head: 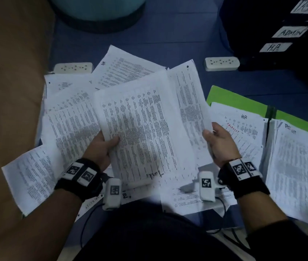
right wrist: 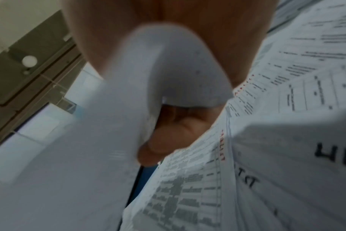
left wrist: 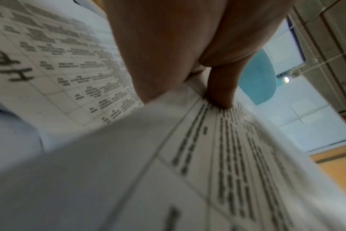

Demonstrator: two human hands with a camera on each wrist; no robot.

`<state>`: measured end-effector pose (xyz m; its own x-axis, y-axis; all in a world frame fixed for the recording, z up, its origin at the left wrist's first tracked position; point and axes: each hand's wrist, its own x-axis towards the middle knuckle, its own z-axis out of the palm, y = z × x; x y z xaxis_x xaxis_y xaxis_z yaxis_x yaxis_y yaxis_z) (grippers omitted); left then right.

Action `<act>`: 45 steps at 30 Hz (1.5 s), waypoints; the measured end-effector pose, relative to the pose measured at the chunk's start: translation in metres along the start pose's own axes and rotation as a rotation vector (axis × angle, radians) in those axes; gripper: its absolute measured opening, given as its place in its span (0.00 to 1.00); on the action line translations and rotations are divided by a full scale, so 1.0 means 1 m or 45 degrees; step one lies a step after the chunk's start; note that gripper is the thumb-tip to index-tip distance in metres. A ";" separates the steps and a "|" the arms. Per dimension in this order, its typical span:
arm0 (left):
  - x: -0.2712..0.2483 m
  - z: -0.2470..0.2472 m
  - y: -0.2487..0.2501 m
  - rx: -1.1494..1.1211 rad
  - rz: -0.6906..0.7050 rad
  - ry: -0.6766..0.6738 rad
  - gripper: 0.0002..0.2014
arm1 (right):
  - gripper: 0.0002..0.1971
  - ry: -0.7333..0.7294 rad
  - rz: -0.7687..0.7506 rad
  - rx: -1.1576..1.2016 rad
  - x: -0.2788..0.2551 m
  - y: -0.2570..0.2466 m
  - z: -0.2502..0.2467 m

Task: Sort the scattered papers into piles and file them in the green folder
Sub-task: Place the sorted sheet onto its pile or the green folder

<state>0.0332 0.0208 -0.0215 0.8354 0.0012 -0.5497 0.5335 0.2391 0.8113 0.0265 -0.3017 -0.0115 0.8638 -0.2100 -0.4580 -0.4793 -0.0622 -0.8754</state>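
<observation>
- The left hand (head: 100, 149) grips a printed sheet (head: 140, 129).
- The right hand (head: 219, 142) pinches another sheet (head: 190, 102).
- The green folder (head: 230, 99) lies open at right, under paper piles (head: 247, 132).

Loose papers (head: 70, 113) lie fanned across the floor mat (head: 168, 40). To their right lies an open folder (head: 230, 99) bearing two piles (head: 298, 166). Two power strips (head: 222, 63) lie behind the papers, labelled bins (head: 273, 40) far right.
</observation>
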 end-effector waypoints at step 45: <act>-0.040 0.061 0.009 0.783 0.579 0.279 0.17 | 0.21 -0.666 -0.414 -0.628 -0.062 -0.032 0.116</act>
<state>0.0131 -0.0365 0.0199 0.9779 0.1758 -0.1131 0.1772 -0.4098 0.8948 0.0064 -0.1740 0.0265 0.8748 0.3715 -0.3109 -0.0977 -0.4932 -0.8644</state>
